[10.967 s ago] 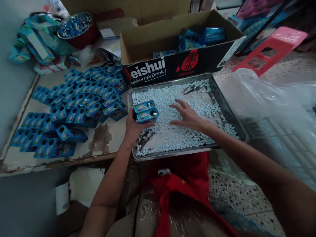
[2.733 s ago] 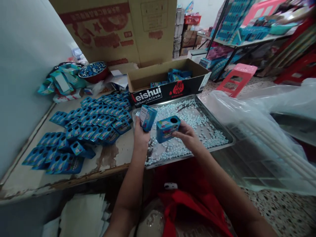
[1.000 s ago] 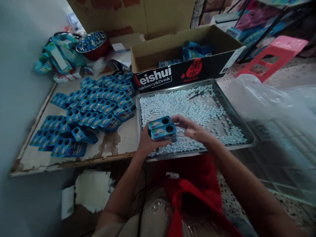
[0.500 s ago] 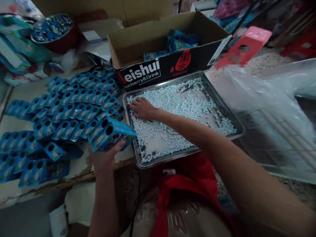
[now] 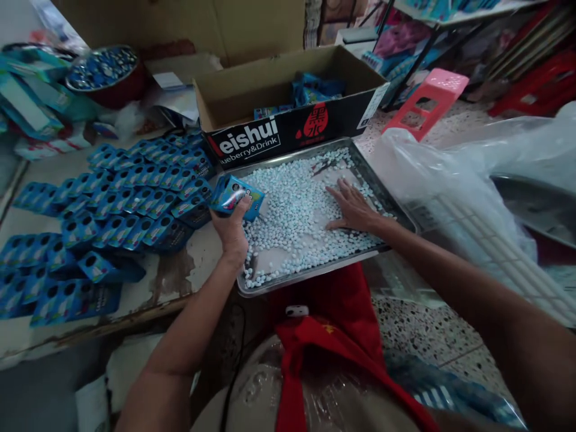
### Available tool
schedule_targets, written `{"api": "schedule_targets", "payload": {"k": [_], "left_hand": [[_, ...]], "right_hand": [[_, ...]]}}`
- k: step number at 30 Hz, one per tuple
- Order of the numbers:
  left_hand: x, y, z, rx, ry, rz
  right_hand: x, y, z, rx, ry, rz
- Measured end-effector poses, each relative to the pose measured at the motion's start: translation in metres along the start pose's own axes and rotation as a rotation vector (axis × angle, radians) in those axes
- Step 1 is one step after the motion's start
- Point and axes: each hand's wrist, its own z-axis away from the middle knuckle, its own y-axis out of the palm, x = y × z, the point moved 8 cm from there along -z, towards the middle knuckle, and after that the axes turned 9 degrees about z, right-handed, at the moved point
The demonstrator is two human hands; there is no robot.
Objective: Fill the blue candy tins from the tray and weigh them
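A plain wall point(image 5: 13, 24) shows at ten o'clock, pale and bluish; tall cardboard point(image 5: 256, 27) screens much of the view at twelve; the table point(image 5: 204, 258) spreads from eight to ten, its white top chipped to bare brown near the front edge, its rim ragged.

The floor point(image 5: 418, 324) at four is speckled stone, thin joints running through it; a pink stool point(image 5: 443, 84) stands on it at two, slots cut in its side; behind, towards one, sits a far table point(image 5: 450, 23) on dark, slanting legs point(image 5: 411, 71); the far corner at two is dark and blurred; the light is dim, cool, even.
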Motion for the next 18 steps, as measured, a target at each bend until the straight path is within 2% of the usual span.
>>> {"api": "schedule_targets", "payload": {"k": [3, 6, 10, 13, 15, 18], "left_hand": [[0.006, -0.003, 0.011, -0.066, 0.07, -0.045], [0.02, -0.001, 0.027, -0.142, 0.08, -0.084], [0.046, 0.03, 0.042, -0.149, 0.047, -0.121], [0.06, 0.057, 0.045, -0.151, 0.018, -0.043], [0.058, 0.068, 0.041, -0.125, 0.014, -0.003], [0.03, 0.067, 0.026, -0.015, 0.096, -0.091]], "right_hand": [[0.018, 0.01, -0.017, 0.034, -0.042, -0.004], [0.054, 0.014, -0.046, 0.076, -0.162, -0.056], [0.102, 0.017, -0.062, 0.063, -0.326, -0.149], [0.119, 0.019, -0.055, 0.032, -0.386, -0.189], [0.123, 0.02, -0.048, 0.025, -0.389, -0.18], [0.135, 0.019, -0.044, 0.033, -0.411, -0.114]]}}
